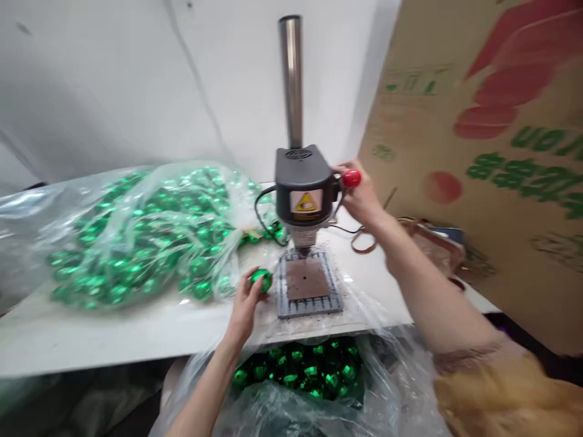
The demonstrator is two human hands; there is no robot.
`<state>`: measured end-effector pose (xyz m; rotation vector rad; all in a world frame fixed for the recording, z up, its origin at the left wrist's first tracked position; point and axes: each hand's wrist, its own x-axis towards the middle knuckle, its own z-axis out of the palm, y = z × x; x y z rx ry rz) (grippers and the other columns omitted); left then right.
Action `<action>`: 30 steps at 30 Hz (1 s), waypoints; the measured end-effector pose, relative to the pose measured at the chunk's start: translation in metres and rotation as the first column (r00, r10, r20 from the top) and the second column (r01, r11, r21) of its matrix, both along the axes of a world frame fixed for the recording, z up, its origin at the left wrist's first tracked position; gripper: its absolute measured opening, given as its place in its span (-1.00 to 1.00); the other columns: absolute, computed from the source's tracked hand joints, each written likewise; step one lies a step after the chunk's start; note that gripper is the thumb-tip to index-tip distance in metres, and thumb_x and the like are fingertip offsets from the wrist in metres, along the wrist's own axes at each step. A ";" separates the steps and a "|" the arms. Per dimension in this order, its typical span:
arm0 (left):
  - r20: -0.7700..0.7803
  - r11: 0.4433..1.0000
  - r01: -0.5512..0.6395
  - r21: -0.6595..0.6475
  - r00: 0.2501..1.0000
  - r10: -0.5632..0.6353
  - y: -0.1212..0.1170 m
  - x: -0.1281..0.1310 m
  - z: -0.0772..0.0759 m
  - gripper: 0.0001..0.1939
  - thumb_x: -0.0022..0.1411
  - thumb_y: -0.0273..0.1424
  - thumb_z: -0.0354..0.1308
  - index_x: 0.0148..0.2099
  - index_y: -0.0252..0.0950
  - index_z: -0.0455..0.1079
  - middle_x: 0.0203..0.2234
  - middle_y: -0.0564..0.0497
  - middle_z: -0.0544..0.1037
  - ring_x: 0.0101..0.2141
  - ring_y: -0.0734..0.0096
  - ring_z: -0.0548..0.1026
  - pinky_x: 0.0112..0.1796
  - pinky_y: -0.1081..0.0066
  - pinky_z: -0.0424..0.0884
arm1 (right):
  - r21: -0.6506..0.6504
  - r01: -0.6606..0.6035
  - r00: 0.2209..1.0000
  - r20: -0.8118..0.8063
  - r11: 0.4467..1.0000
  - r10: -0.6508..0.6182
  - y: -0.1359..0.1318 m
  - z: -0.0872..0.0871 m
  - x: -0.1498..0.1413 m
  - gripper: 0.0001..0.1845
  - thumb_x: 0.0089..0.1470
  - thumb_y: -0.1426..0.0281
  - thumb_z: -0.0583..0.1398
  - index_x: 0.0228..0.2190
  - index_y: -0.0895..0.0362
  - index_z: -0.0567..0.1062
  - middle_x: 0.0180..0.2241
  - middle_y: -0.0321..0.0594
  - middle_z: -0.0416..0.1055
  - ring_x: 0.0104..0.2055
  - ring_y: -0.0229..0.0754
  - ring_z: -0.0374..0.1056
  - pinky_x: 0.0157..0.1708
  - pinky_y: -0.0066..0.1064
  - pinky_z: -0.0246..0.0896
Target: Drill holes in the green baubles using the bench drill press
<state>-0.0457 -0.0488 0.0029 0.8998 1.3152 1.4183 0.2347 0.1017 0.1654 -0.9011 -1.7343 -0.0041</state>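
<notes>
White worktop (191, 328) beneath me, I pinch a shiny green ball (261, 280) in my left hand (245, 306) just beside the drill press (304, 182), presumably keeping it handy, while my right hand (362, 197) grips the red-knobbed lever (350, 178), likely for control.

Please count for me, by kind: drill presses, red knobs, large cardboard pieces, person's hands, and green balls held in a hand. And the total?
Drill press: 1
Red knob: 1
Cardboard piece: 1
Hands: left hand, right hand: 2
Held green ball: 1
Total: 6
</notes>
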 end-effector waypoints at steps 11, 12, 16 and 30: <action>-0.078 0.997 -0.074 -0.012 0.994 0.073 0.013 -0.021 -0.040 -0.30 0.10 0.05 0.31 0.21 -0.12 0.36 -0.22 0.07 0.59 -0.42 0.44 0.59 -0.39 0.48 0.52 | -0.483 0.175 0.865 -0.341 0.858 -0.369 -0.124 -0.146 -0.016 -0.55 0.26 0.14 0.14 0.03 0.18 0.39 -0.15 -0.17 0.45 -0.21 -0.31 0.41 -0.21 -0.36 0.46; -0.043 0.998 -0.067 0.000 0.997 0.067 0.013 -0.021 -0.039 -0.32 0.10 0.03 0.32 0.21 -0.11 0.37 -0.21 0.08 0.59 -0.41 0.44 0.59 -0.38 0.47 0.53 | -0.517 0.151 0.868 -0.339 0.842 -0.364 -0.138 -0.160 -0.020 -0.56 0.25 0.14 0.15 0.02 0.18 0.41 -0.12 -0.16 0.45 -0.17 -0.29 0.42 -0.17 -0.33 0.47; -0.021 0.998 -0.056 -0.012 0.998 0.056 0.014 -0.023 -0.039 -0.33 0.10 -0.04 0.35 0.23 -0.07 0.37 -0.17 0.07 0.59 -0.39 0.43 0.60 -0.40 0.49 0.54 | -0.606 0.073 0.912 -0.280 0.792 -0.299 -0.157 -0.193 -0.021 -0.60 0.24 0.14 0.15 -0.03 0.13 0.46 -0.01 -0.12 0.44 -0.01 -0.21 0.41 0.02 -0.22 0.44; 0.233 0.979 -0.090 0.185 0.971 0.045 0.009 -0.006 -0.034 -0.47 0.04 -0.15 0.37 0.05 -0.18 0.41 -0.21 0.03 0.53 -0.26 0.39 0.53 -0.18 0.27 0.57 | -0.741 0.011 0.874 -0.320 0.672 -0.367 -0.141 -0.223 0.003 -0.53 0.21 0.14 0.19 0.04 0.18 0.41 0.04 -0.09 0.41 0.03 -0.16 0.40 0.03 -0.15 0.44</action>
